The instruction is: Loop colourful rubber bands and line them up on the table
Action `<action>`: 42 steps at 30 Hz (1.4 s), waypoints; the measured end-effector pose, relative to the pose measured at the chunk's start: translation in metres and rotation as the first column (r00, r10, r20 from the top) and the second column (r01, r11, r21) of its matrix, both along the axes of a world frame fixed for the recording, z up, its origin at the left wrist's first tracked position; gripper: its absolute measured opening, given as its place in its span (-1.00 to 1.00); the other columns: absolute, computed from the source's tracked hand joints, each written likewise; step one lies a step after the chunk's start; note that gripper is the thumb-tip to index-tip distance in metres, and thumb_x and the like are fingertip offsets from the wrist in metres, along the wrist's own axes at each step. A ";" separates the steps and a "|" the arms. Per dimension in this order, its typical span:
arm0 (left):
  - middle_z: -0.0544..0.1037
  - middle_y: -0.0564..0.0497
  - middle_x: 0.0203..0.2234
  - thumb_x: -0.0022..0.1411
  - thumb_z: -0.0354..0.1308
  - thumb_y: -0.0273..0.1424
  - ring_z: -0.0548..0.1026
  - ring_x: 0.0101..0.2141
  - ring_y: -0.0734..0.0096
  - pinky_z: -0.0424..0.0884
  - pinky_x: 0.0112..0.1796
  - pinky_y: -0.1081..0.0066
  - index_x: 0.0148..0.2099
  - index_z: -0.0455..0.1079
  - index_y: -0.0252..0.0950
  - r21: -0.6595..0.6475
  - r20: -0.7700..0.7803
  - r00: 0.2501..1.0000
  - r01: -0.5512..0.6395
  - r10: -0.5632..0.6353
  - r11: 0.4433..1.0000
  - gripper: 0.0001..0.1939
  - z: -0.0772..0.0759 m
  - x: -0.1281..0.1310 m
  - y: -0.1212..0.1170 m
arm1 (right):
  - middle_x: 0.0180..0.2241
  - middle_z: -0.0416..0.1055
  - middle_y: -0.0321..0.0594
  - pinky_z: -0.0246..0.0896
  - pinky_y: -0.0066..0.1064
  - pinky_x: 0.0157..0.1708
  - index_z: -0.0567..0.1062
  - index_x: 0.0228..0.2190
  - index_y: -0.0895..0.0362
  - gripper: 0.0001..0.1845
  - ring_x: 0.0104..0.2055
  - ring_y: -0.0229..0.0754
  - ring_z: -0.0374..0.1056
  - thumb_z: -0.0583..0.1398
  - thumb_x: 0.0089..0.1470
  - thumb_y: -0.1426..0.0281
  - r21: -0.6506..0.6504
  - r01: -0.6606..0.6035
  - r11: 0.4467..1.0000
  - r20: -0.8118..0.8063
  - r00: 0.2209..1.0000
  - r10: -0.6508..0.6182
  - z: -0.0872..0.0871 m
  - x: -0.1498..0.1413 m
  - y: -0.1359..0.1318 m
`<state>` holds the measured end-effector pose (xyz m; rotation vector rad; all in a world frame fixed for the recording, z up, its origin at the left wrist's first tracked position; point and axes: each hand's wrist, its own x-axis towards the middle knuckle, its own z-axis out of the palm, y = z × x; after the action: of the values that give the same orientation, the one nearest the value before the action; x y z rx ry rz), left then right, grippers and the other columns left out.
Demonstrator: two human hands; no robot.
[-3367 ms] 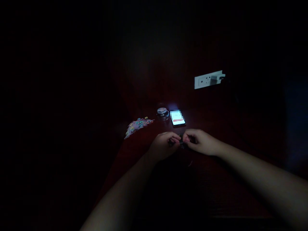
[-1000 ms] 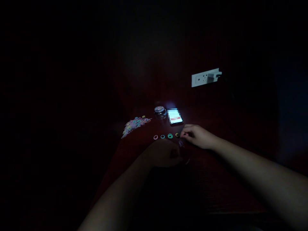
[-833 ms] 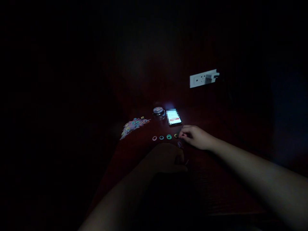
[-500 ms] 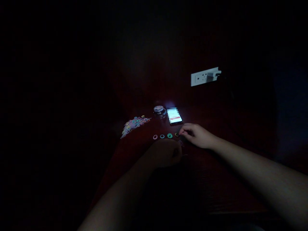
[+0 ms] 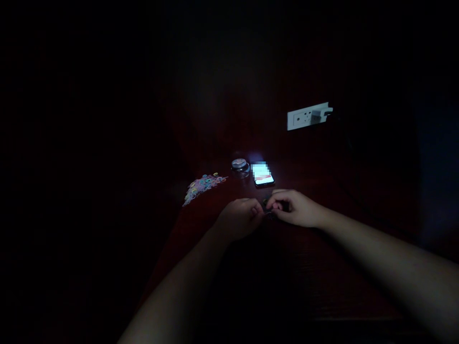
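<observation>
My left hand [image 5: 241, 217] is closed in a pinch low over the dark red table, with a thin pale strand, seemingly a small elastic band [image 5: 267, 213], at its fingertips. Facing it, my right hand [image 5: 296, 208] has its thumb and fingers curled together; what they hold, if anything, is too small and dark to make out. A yellowish elastic band [image 5: 265, 201] lies by the right fingertips, partly covered. The other bands of the row are hidden behind my left hand.
A heap of small coloured elastic bands [image 5: 204, 186] lies at the table's left edge. Behind the hands stand a small lidded clear jar [image 5: 240, 168] and a lit phone [image 5: 263, 174]. A white wall socket [image 5: 307, 116] with a plug is at the back right. The surroundings are very dark.
My left hand has moved up and slightly left, covering the row of coloured bands, and its fingertips now meet the strand near my right hand. My right hand has shifted slightly down.
</observation>
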<state>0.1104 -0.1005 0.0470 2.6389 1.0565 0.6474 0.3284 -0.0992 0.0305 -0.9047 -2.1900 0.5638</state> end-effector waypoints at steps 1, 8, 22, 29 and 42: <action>0.50 0.06 -0.45 0.23 0.10 -0.38 0.41 -0.47 0.52 0.25 -0.45 0.51 -0.31 0.40 -0.28 -0.005 0.001 1.000 0.000 0.000 1.000 -0.90 0.000 0.000 0.000 | -0.46 0.30 -0.28 0.16 -0.44 -0.46 0.54 -0.35 0.17 -0.85 -0.45 -0.28 0.25 0.18 -0.01 0.49 0.000 -0.004 1.000 -0.002 1.000 0.004 0.001 0.000 -0.001; 0.50 0.07 -0.45 0.22 0.10 -0.39 0.41 -0.47 0.52 0.26 -0.44 0.51 -0.32 0.40 -0.28 -0.025 -0.003 1.000 0.005 -0.005 1.000 -0.90 0.003 0.000 0.000 | -0.48 0.31 -0.30 0.14 -0.45 -0.46 0.50 -0.41 0.15 -0.89 -0.45 -0.28 0.23 0.21 -0.06 0.54 0.028 -0.020 0.999 0.004 1.000 0.020 0.005 -0.003 -0.006; 0.46 0.08 -0.48 0.25 0.07 -0.39 0.36 -0.49 0.53 0.23 -0.46 0.52 -0.30 0.37 -0.28 -0.023 0.019 1.000 0.011 -0.010 1.000 -0.89 0.001 -0.001 0.000 | -0.50 0.31 -0.30 0.11 -0.44 -0.45 0.50 -0.47 0.15 -0.91 -0.46 -0.27 0.22 0.17 0.02 0.48 0.046 0.041 0.998 0.035 0.999 -0.042 0.002 -0.003 -0.001; 0.46 0.08 -0.48 0.29 0.04 -0.36 0.36 -0.48 0.51 0.22 -0.44 0.50 -0.30 0.36 -0.29 0.014 0.012 1.000 0.018 -0.018 1.000 -0.85 0.001 0.000 0.000 | -0.50 0.32 -0.30 0.10 -0.45 -0.45 0.47 -0.47 0.15 -0.91 -0.46 -0.27 0.22 0.16 0.00 0.51 0.015 0.047 0.999 0.044 0.998 -0.048 0.002 -0.003 -0.003; 0.50 0.04 -0.43 0.32 0.01 -0.37 0.40 -0.43 0.46 0.23 -0.42 0.47 -0.28 0.34 -0.28 -0.011 -0.012 1.000 0.001 -0.001 1.000 -0.86 0.001 0.001 0.001 | -0.50 0.29 -0.32 0.07 -0.45 -0.45 0.43 -0.51 0.14 -0.90 -0.45 -0.28 0.21 0.14 -0.02 0.53 -0.010 0.035 0.999 0.069 0.997 -0.034 0.004 -0.003 -0.004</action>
<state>0.1117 -0.0993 0.0480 2.6362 1.0591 0.6248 0.3253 -0.1032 0.0344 -0.9791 -2.2303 0.5356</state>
